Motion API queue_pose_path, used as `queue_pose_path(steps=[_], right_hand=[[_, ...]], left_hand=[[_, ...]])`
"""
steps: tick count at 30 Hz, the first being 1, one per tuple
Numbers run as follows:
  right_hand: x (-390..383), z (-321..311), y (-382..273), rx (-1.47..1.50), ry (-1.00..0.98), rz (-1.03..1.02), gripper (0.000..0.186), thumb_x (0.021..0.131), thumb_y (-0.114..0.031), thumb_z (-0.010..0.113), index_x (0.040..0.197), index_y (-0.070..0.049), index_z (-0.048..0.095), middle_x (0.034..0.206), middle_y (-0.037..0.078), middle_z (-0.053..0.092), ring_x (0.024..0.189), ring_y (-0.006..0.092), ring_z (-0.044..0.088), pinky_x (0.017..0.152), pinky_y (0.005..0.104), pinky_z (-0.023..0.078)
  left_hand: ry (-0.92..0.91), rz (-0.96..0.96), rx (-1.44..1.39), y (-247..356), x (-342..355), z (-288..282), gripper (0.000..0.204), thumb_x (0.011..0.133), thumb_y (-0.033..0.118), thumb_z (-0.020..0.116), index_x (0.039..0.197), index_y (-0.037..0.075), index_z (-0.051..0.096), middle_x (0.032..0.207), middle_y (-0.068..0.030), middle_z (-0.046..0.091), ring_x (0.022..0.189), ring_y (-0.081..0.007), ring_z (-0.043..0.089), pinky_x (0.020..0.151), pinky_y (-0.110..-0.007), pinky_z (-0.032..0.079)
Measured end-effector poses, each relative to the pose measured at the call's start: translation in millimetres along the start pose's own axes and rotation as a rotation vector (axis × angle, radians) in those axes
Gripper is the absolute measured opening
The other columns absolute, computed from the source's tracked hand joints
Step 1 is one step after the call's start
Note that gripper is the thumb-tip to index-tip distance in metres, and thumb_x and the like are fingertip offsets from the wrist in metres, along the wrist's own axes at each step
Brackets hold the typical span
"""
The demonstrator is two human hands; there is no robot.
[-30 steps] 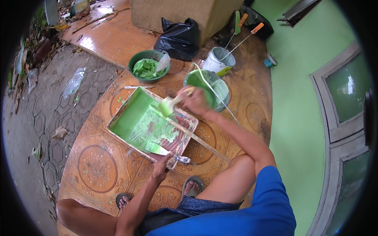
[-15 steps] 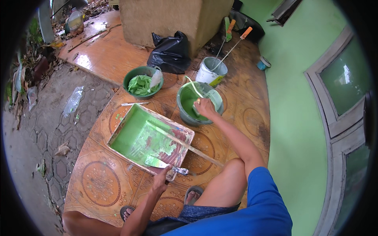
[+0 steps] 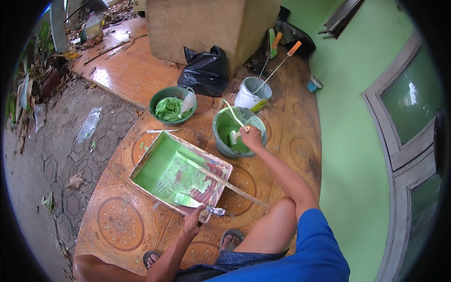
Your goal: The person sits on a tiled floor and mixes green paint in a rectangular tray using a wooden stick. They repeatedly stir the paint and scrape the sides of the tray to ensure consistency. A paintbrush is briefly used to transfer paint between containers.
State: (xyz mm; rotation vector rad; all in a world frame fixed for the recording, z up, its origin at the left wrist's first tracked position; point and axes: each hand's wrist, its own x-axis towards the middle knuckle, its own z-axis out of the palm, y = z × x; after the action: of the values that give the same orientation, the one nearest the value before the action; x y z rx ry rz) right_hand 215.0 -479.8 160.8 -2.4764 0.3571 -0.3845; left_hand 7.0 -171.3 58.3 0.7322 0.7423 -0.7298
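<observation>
My right hand [image 3: 251, 137] is closed around a pale paintbrush [image 3: 235, 136], its green-smeared head inside a grey-green bucket [image 3: 219, 143] of green paint. A pale curved strip [image 3: 232, 113], possibly the bucket's handle, crosses the opening. My left hand [image 3: 194, 219] grips the near rim of a rectangular paint tray [image 3: 149, 199] coated with green paint. Just by its thumb, a putty knife [image 3: 187, 200] with a green-smeared blade lies across that rim. A long stick [image 3: 225, 182] rests diagonally over the tray, its lower end beside my right knee.
Beyond the tray stand a green basin [image 3: 157, 119] with crumpled green material and a white pail [image 3: 249, 97] holding orange-handled rods. A black plastic bag [image 3: 204, 73] sits by a pillar [image 3: 197, 28]. The green wall [image 3: 350, 141] bounds the right side.
The whole view has shifted slightly, so things sit lower in it. My right hand has moved a little toward the bucket's near right side, uncovering more of the brush head. The left hand keeps its hold.
</observation>
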Motion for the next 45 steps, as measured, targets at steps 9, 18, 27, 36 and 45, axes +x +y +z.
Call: queue_pose_path(steps=[9, 18, 27, 36, 45], right_hand=[[-6.6, -68.7, -44.6, 0.69, 0.236, 0.134, 0.031, 0.088, -0.027, 0.059, 0.075, 0.001, 0.063, 0.059, 0.008, 0.062, 0.046, 0.0122, 0.057, 0.042, 0.0254, 0.045], [-33.9, -30.1, -96.9, 0.814, -0.437, 0.053, 0.025, 0.095, -0.023, 0.054, 0.09, -0.001, 0.063, 0.064, 0.007, 0.062, 0.049, 0.0115, 0.057, 0.045, 0.0231, 0.05], [-86.7, 55.3, -130.0, 0.349, -0.786, -0.074, 0.04, 0.091, -0.04, 0.059, 0.089, 0.0, 0.064, 0.066, 0.004, 0.063, 0.058, 0.01, 0.062, 0.052, 0.0242, 0.051], [-80.7, 61.8, -113.7, 0.033, -0.809, -0.272, 0.038, 0.087, -0.037, 0.063, 0.085, 0.0, 0.063, 0.068, 0.009, 0.064, 0.058, 0.0153, 0.062, 0.059, 0.0318, 0.052], [-113.0, 65.8, -139.0, -0.183, -0.876, -0.726, 0.048, 0.088, -0.04, 0.054, 0.111, 0.002, 0.062, 0.081, 0.024, 0.066, 0.075, 0.0332, 0.066, 0.075, 0.0436, 0.052]], left_hand=[[-0.009, 0.003, 0.011, 1.9, -3.5, 2.0, 0.031, 0.077, 0.015, 0.078, 0.1, -0.001, 0.063, 0.089, -0.0063, 0.066, 0.075, -0.0178, 0.065, 0.064, -0.029, 0.055], [-0.03, 0.015, 0.007, -3.5, 6.3, -3.4, 0.031, 0.076, 0.015, 0.078, 0.097, -0.001, 0.064, 0.086, -0.0065, 0.065, 0.07, -0.0172, 0.064, 0.059, -0.029, 0.053], [-0.047, 0.035, -0.001, -5.9, 14.9, -14.3, 0.031, 0.075, 0.019, 0.08, 0.093, -0.001, 0.065, 0.082, -0.0052, 0.064, 0.068, -0.0159, 0.062, 0.055, -0.028, 0.049], [-0.05, -0.024, 0.041, -16.1, 21.6, -10.4, 0.036, 0.074, 0.018, 0.08, 0.102, 0.001, 0.064, 0.087, -0.0048, 0.064, 0.077, -0.0192, 0.063, 0.065, -0.032, 0.051], [-0.029, -0.062, 0.217, 3.6, 1.3, -6.5, 0.048, 0.078, 0.025, 0.076, 0.116, 0.0, 0.061, 0.102, -0.0119, 0.065, 0.083, -0.0185, 0.063, 0.071, -0.03, 0.053]])
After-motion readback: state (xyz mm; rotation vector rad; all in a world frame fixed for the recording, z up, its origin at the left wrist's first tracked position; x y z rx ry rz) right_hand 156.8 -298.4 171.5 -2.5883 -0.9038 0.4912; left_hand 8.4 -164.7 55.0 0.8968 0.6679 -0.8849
